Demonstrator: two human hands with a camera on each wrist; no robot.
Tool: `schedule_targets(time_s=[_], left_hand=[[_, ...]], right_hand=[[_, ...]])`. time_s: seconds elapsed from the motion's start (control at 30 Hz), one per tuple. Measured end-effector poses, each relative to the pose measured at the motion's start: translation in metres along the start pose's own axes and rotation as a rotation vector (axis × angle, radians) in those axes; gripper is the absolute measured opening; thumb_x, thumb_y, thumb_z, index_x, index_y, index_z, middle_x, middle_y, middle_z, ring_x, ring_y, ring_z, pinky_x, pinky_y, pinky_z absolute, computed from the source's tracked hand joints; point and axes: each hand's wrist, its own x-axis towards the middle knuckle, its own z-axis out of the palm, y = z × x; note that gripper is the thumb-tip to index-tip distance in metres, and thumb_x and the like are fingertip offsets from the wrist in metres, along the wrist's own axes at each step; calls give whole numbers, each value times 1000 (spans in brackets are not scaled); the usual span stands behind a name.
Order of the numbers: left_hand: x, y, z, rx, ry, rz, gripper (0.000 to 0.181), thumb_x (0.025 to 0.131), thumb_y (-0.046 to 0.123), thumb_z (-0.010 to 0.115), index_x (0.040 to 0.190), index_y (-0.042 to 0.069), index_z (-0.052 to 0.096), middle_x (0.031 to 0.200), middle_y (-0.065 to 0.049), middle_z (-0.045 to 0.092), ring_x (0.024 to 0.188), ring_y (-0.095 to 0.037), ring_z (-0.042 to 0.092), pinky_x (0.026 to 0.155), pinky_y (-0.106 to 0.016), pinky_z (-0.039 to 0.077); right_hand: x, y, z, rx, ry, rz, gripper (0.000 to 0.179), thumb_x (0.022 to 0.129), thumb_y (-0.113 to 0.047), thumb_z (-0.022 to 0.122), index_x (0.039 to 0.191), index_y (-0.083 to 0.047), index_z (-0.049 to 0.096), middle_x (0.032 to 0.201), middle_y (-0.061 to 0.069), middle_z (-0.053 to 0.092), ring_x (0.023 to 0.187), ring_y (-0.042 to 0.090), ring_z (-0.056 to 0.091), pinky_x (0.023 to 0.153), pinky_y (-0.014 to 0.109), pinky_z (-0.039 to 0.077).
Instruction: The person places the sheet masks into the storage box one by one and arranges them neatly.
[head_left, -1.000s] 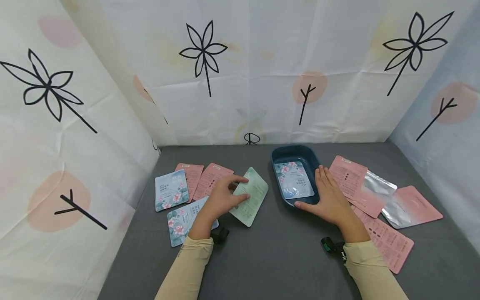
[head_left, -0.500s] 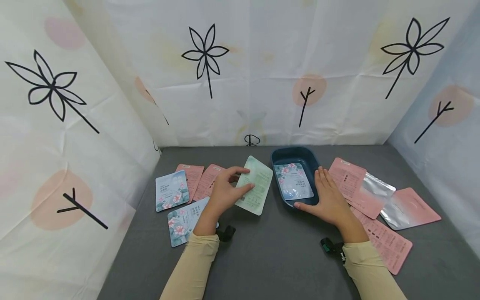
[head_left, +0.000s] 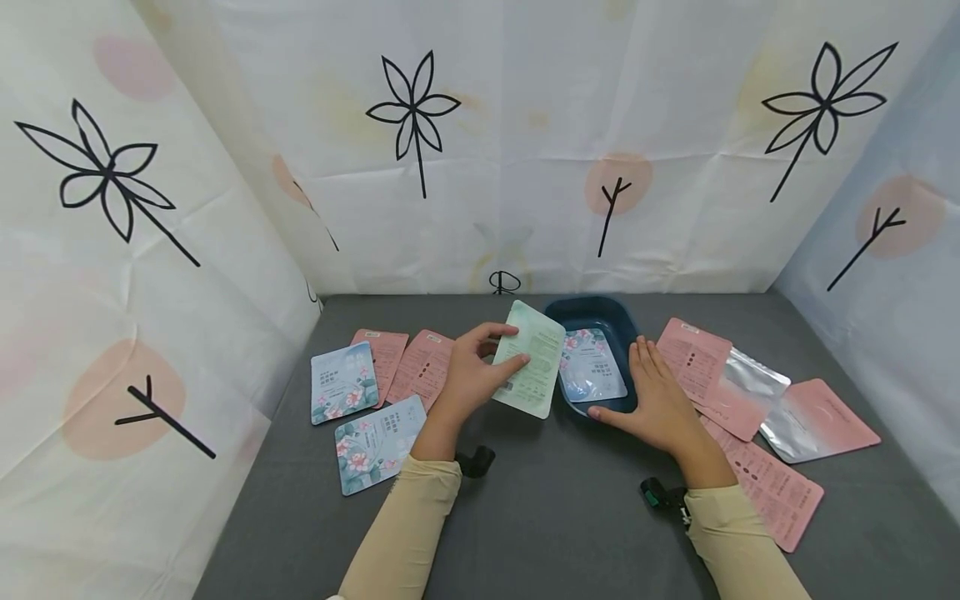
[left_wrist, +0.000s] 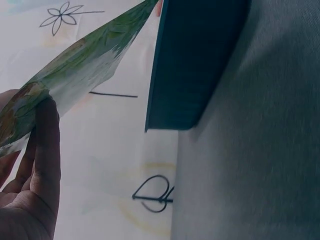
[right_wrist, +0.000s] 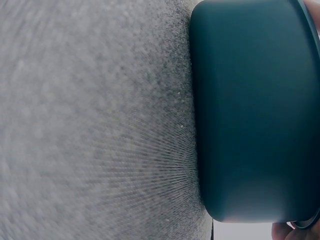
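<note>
Moved since the earlier frame: one pale green packet [head_left: 538, 360], shifting rightward and farther back with the left hand [head_left: 474, 372], its right edge now overlapping the left rim of the dark blue tray [head_left: 592, 310] in the head view. Bearing on the work: we are judging this a carry in progress, packet and tray coming close together. Left hand: pinching the green packet at its left edge with thumb and fingertips; in the left wrist view we are seeing the packet tilting, apparently off the table, near the tray. Right hand [head_left: 660, 407]: resting along the tray's right side, fingers straight, thumb spreading toward the near edge; the right wrist view is cutting most of it off, so we are not telling how firmly it is pressing. Inside the tray: one blue floral packet [head_left: 596, 367], lying flat. Left group: two pink packets [head_left: 424, 367] and two blue-and-white packets [head_left: 345, 385], lying loosely together. Right group: pink packets [head_left: 697, 357] and silver-and-pink packets [head_left: 836, 418], partly overlapping. Surface: a dark grey table [head_left: 555, 525], carrying everything. Room: pale cloth backdrop [head_left: 525, 100], enclosing three sides, showing black line-drawn flowers, twigs and peach discs, and creasing in places.
</note>
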Motion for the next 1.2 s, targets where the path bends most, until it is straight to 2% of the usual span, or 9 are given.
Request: schedule_targets(time_s=[0.13, 0.23, 0.4, 0.67, 0.9, 1.07, 1.2], left_hand=[[3, -6, 9, -71, -7, -50, 38, 88, 5, 86, 124, 8, 74, 115, -19, 72, 93, -25, 77, 68, -32, 64], [5, -9, 15, -81, 15, -73, 38, 88, 4, 86, 123, 7, 73, 113, -20, 71, 90, -23, 77, 68, -30, 64], [8, -14, 24, -62, 54, -87, 38, 88, 5, 86, 123, 8, 73, 115, -20, 70, 89, -21, 76, 68, -29, 63], [11, -24, 34, -45, 62, -74, 35, 90, 5, 83, 122, 3, 70, 111, -23, 69, 83, -16, 74, 67, -25, 62], [13, -27, 40, -47, 64, -82, 32, 93, 5, 81, 122, 1, 69, 109, -23, 68, 86, -24, 76, 67, -25, 62], [14, -29, 44, -58, 40, -101, 32, 96, 9, 79, 125, 1, 68, 117, -25, 64, 95, -35, 76, 70, -25, 62], [14, -29, 46, -17, -2, -120, 40, 99, 17, 78, 134, 3, 66, 127, -21, 65, 103, -32, 77, 75, -30, 63]], right_hand=[[0, 1, 2, -4, 4, -5, 134, 84, -80, 69, 166, 9, 11, 177, 27, 6, 166, 43, 4, 130, 64, 13], [0, 1, 3, -6, 2, -1, 135, 83, -80, 69, 167, 8, 11, 177, 26, 5, 166, 43, 4, 130, 64, 13], [0, 1, 2, -2, 1, 4, 135, 83, -81, 69, 167, 8, 11, 177, 26, 5, 166, 43, 4, 131, 64, 13], [0, 0, 2, -7, 7, 3, 135, 83, -81, 69, 167, 8, 11, 177, 25, 5, 166, 42, 4, 131, 64, 13], [0, 0, 3, -2, 6, 5, 133, 85, -80, 68, 167, 8, 11, 177, 25, 6, 166, 42, 4, 131, 63, 12], [0, 1, 2, -3, -3, 6, 133, 85, -80, 67, 167, 7, 10, 177, 25, 5, 166, 42, 3, 131, 63, 12], [1, 2, 2, -2, -6, 6, 133, 85, -80, 67, 167, 7, 9, 177, 25, 4, 166, 42, 3, 131, 63, 12]])
